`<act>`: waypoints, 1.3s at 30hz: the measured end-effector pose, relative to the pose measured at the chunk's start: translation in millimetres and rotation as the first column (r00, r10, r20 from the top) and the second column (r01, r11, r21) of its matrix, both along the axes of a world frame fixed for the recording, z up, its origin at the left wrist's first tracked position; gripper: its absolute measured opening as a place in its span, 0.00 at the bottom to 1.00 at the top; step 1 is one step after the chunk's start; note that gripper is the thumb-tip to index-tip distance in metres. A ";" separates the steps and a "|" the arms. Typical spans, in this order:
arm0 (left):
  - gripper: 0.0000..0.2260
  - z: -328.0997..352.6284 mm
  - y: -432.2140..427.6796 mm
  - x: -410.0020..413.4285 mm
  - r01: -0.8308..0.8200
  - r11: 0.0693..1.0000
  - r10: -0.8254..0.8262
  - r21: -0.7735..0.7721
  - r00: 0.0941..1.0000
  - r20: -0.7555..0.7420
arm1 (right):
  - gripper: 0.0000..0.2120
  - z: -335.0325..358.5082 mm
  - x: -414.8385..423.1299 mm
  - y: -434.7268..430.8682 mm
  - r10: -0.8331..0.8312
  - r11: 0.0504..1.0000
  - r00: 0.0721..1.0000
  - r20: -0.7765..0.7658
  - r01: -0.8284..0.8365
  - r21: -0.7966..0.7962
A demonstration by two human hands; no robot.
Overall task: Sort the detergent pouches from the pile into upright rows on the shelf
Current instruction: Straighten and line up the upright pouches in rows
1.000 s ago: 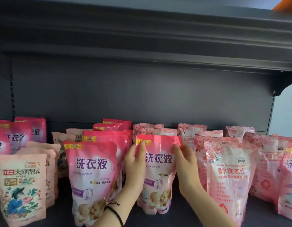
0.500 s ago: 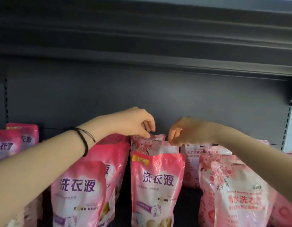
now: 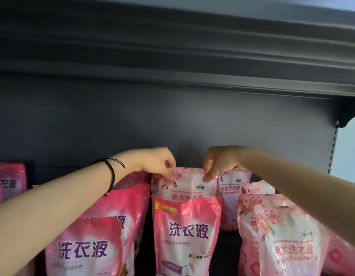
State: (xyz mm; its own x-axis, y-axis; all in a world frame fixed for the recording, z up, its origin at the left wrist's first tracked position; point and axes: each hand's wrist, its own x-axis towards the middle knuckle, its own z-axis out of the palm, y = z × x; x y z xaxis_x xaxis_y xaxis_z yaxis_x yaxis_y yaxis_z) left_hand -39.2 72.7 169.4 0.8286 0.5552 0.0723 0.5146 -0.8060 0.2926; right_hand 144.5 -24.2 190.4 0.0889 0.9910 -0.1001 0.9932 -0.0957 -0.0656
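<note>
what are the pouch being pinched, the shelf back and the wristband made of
Pouch: looks like thin glossy plastic film; it crinkles and catches highlights. Shelf back: probably painted metal, matte dark grey, with a slotted upright at the right. Wristband: seemingly braided black cord, with loose strand ends; the fibre can't be told.

The left forearm (image 3: 63,206) and right forearm (image 3: 292,180) are bare as far as they show. Just behind the left hand (image 3: 156,162), the wrist wears a thin black braided cord bracelet (image 3: 112,176). A finer black thread loops off it, and a small dark knot or bead hangs at its lower end.
</note>
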 end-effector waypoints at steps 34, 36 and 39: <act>0.08 24.7 -183.3 43.6 0.325 0.944 0.025 -0.058 0.103 0.994 | 0.05 14.9 -5.9 -162.3 0.699 0.588 0.118 -0.705 0.467 0.661; 0.08 1.8 -198.9 55.6 0.308 0.946 0.077 -0.101 0.089 0.993 | 0.06 -2.2 6.7 -176.8 0.650 0.652 0.096 -0.754 0.441 0.617; 0.07 -35.3 -219.0 74.2 0.296 0.944 0.134 -0.148 0.069 0.989 | 0.06 -34.9 25.3 -191.9 0.613 0.696 0.061 -0.787 0.430 0.576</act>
State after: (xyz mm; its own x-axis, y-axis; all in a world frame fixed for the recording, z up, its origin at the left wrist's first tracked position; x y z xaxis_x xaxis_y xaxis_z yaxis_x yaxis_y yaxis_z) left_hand 35.1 -146.3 134.1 0.1527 0.6567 0.7386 -0.4821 -0.6029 0.6357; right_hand 169.8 -216.2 155.5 0.3413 0.7813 0.5225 -0.0393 0.5673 -0.8226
